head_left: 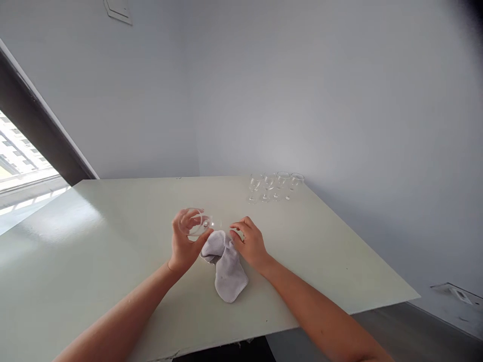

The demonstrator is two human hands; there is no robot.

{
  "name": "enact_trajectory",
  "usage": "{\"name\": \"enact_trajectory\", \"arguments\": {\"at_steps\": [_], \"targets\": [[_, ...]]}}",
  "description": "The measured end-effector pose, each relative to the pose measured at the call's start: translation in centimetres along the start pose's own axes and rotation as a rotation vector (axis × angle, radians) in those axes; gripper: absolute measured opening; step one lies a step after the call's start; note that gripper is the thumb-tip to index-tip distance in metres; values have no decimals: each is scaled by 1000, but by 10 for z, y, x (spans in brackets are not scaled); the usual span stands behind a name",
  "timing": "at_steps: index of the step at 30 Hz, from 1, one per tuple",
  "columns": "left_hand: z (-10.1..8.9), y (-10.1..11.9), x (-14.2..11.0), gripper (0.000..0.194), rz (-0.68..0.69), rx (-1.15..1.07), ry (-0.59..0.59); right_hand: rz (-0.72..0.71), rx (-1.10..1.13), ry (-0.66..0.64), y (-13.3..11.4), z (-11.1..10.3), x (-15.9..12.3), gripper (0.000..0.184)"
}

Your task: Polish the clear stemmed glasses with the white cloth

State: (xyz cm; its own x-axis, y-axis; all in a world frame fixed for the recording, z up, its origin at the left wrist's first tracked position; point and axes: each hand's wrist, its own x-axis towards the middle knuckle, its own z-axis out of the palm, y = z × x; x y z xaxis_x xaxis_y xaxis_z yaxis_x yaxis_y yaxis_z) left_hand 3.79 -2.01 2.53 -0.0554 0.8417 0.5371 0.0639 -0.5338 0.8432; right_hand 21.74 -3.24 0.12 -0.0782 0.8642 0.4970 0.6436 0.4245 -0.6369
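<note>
Clear, stemmed drinking glass [194, 222] lies tilted on its side in the grasp of your left hand [185, 241], bowl toward the left, foot toward your right hand [249, 242]. The right hand is released, its fingers curved and parted beside a pale lilac, soft fabric cloth [229, 276]; whether it touches the cloth cannot be told. The step in hand appears to be steadying the glass close to the cloth; any next move calls for light pressure on the thin bowl and stem, and a secure pinch if the fabric is to be lifted. Beneath is a glossy, pale greenish-white tabletop [302, 261], with four clear, stemmed glasses [268, 182] standing upright near its far right corner. Plain grey walls [302, 90] meet behind it; a bright window [22, 151] with a dark frame [37, 113] slants at the left.
</note>
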Motion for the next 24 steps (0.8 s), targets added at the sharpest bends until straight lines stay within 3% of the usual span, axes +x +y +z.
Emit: {"name": "enact_trajectory", "arguments": {"at_steps": [2, 5, 10, 13, 15, 19, 24], "targets": [[4, -3, -8, 66, 48, 20, -33, -111, 50, 43, -5, 0, 1, 20], [10, -7, -21, 67, 52, 38, -88, -219, 49, -9, -13, 4, -3, 21], [17, -7, -35, 65, -19, 57, -207, -187, -87, -54, -18, 12, -8, 19], [17, -14, -34, 82, 13, 183, -290, -107, -43, -59, -10, 8, 0, 17], [17, -23, -32, 86, 12, 323, -415, -3, 32, -25, 2, 4, 14, 20], [16, -38, -30, 63, 24, 528, -708, 287, 143, 16, 37, 4, 50, 25], [15, -39, -28, 47, 110, 543, -762, 419, 141, 31, 76, 20, 81, 23]]}}
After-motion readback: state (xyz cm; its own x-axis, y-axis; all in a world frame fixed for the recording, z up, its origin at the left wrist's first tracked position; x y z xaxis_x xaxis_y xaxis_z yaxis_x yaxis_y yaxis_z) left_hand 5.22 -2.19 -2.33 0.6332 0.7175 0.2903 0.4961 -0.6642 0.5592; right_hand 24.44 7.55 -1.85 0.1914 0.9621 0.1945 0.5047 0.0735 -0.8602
